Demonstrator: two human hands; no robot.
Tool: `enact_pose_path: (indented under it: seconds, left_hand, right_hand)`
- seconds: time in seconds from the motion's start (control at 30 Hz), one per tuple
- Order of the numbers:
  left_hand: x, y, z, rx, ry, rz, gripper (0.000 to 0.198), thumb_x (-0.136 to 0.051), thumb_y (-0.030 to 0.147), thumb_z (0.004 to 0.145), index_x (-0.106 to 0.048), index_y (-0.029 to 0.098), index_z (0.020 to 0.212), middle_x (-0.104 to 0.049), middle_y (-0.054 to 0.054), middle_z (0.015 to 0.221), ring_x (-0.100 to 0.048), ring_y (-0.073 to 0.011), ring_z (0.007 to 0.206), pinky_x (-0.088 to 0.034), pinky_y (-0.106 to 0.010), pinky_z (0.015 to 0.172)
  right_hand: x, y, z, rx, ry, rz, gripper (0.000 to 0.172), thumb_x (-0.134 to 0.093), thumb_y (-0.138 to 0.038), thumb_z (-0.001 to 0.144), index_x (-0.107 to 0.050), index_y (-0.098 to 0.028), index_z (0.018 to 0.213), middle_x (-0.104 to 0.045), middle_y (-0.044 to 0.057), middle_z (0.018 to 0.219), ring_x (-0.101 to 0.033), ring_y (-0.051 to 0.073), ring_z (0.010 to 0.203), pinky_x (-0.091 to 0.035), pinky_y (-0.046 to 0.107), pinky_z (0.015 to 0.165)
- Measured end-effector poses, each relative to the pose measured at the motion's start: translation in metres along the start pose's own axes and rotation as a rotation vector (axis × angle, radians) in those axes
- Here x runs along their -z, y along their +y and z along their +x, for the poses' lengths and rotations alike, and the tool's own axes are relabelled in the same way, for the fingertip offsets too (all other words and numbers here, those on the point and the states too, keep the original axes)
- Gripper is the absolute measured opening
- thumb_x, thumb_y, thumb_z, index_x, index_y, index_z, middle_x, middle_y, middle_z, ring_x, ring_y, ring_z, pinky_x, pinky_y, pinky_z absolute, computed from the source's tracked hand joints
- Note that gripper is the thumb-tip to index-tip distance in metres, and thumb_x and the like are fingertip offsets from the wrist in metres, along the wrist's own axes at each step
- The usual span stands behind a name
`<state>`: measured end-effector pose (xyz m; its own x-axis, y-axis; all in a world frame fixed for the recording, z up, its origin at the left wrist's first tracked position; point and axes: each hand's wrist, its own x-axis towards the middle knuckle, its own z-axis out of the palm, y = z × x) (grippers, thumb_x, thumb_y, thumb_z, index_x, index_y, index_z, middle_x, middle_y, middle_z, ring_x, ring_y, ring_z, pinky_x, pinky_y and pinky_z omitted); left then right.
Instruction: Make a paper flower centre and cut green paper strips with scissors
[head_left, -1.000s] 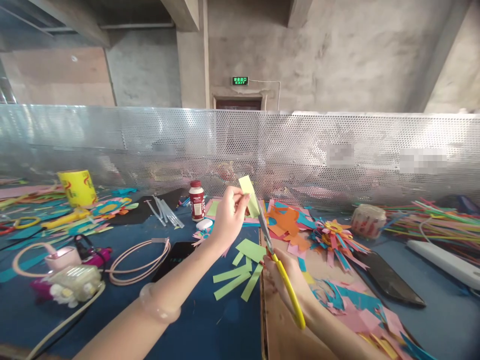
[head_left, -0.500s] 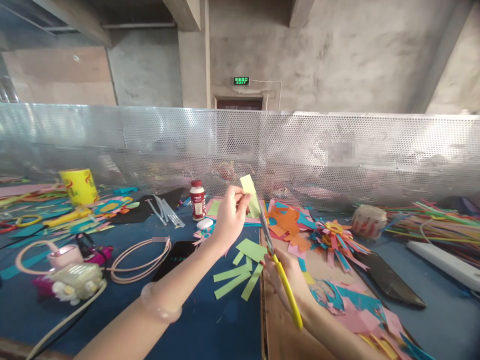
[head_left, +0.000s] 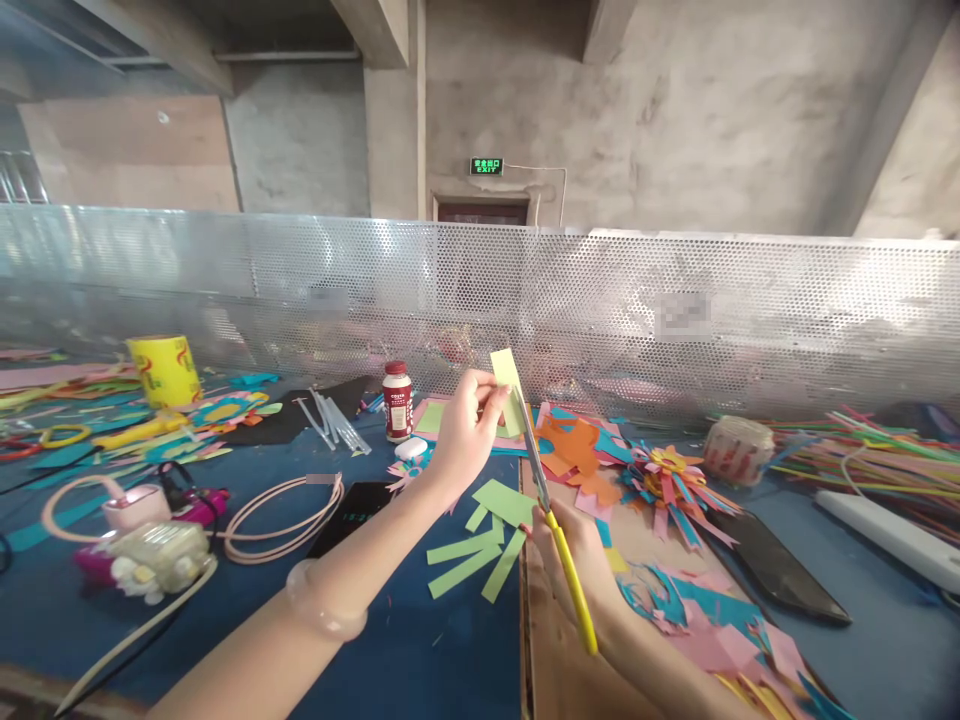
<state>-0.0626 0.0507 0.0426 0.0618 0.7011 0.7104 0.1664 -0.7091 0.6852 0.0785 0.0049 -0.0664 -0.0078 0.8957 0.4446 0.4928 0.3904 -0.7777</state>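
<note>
My left hand (head_left: 474, 418) pinches a light green paper strip (head_left: 504, 368) between thumb and fingers, held upright above the table. My right hand (head_left: 570, 548) grips yellow-handled scissors (head_left: 571, 575), whose metal blades point up and touch the edge of the green paper. Below the hands, several cut green strips (head_left: 463, 573) and a wider green piece (head_left: 504, 501) lie on the blue table (head_left: 450, 670) beside the seam with a brown board (head_left: 559, 675).
A red-capped bottle (head_left: 397, 402), a black phone (head_left: 364, 508) and a coiled pink cable (head_left: 281, 520) are left of centre. Orange paper pieces (head_left: 574, 447), a paper flower (head_left: 670, 478) and a dark phone (head_left: 784, 565) lie to the right. A perforated metal panel (head_left: 600, 320) stands behind.
The green paper and my left hand have shifted slightly right. The scissor blades now sit higher along the paper's edge, and the handle has swung slightly left.
</note>
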Motion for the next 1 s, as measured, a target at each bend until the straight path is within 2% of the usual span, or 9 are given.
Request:
enact_pose_path:
  seconds: [0.13, 0.23, 0.4, 0.53, 0.73, 0.93, 1.0]
  left_hand:
    - [-0.005, 0.002, -0.001, 0.051, -0.019, 0.034, 0.021, -0.038, 0.041, 0.089, -0.041, 0.023, 0.08, -0.041, 0.004, 0.055, -0.041, -0.0108, 0.05, -0.031, -0.025, 0.049]
    - [-0.009, -0.001, -0.001, 0.026, -0.025, 0.127, 0.029, -0.033, 0.04, 0.091, -0.034, 0.022, 0.069, -0.033, 0.005, 0.055, -0.037, -0.0109, 0.051, -0.028, -0.026, 0.051]
    - [-0.014, -0.006, -0.001, -0.011, -0.004, 0.183, 0.031, -0.03, 0.038, 0.093, -0.027, 0.022, 0.066, -0.027, 0.005, 0.056, -0.031, -0.0108, 0.051, -0.025, -0.026, 0.052]
    - [-0.017, -0.004, -0.002, -0.016, 0.006, 0.183, 0.031, -0.03, 0.038, 0.093, -0.026, 0.021, 0.066, -0.026, 0.006, 0.056, -0.031, -0.0105, 0.052, -0.025, -0.025, 0.051]
    - [-0.019, -0.004, -0.006, 0.0, -0.034, 0.161, 0.031, -0.029, 0.038, 0.093, -0.026, 0.022, 0.067, -0.026, 0.006, 0.056, -0.03, -0.0106, 0.051, -0.025, -0.024, 0.05]
    - [-0.019, -0.006, -0.007, -0.006, -0.028, 0.153, 0.031, -0.029, 0.039, 0.093, -0.026, 0.022, 0.067, -0.026, 0.005, 0.058, -0.03, -0.0104, 0.053, -0.026, -0.024, 0.052]
    - [-0.019, -0.005, -0.007, -0.003, -0.025, 0.146, 0.031, -0.029, 0.039, 0.093, -0.026, 0.021, 0.067, -0.026, 0.005, 0.058, -0.03, -0.0104, 0.053, -0.027, -0.024, 0.052]
  right_hand:
    - [0.0, -0.001, 0.0, -0.001, -0.001, 0.006, 0.03, -0.036, -0.041, 0.084, -0.032, -0.021, 0.062, -0.038, -0.003, 0.056, -0.036, 0.012, 0.054, -0.031, 0.024, 0.05]
    - [-0.001, -0.001, 0.0, -0.005, 0.018, -0.008, 0.032, -0.038, -0.043, 0.083, -0.029, -0.022, 0.061, -0.037, -0.004, 0.056, -0.036, 0.012, 0.053, -0.029, 0.023, 0.049]
    - [-0.005, 0.001, -0.001, -0.051, 0.025, 0.023, 0.032, -0.043, -0.044, 0.081, -0.029, -0.022, 0.062, -0.038, -0.004, 0.058, -0.038, 0.012, 0.055, -0.03, 0.023, 0.05]
    - [-0.007, -0.002, -0.003, -0.107, 0.004, 0.062, 0.026, -0.044, -0.04, 0.08, -0.034, -0.022, 0.066, -0.041, -0.004, 0.06, -0.04, 0.013, 0.056, -0.031, 0.022, 0.049]
    - [-0.004, -0.009, -0.004, -0.083, -0.023, 0.044, 0.018, -0.045, -0.035, 0.08, -0.038, -0.021, 0.071, -0.045, -0.004, 0.065, -0.042, 0.013, 0.06, -0.034, 0.022, 0.054]
    - [-0.01, -0.003, -0.001, -0.127, -0.003, 0.036, 0.027, -0.04, -0.044, 0.083, -0.032, -0.022, 0.069, -0.039, -0.004, 0.063, -0.037, 0.012, 0.058, -0.03, 0.022, 0.05]
    - [-0.012, 0.0, 0.001, -0.146, -0.003, 0.058, 0.026, -0.039, -0.043, 0.083, -0.033, -0.022, 0.069, -0.038, -0.004, 0.063, -0.036, 0.012, 0.057, -0.03, 0.022, 0.049]
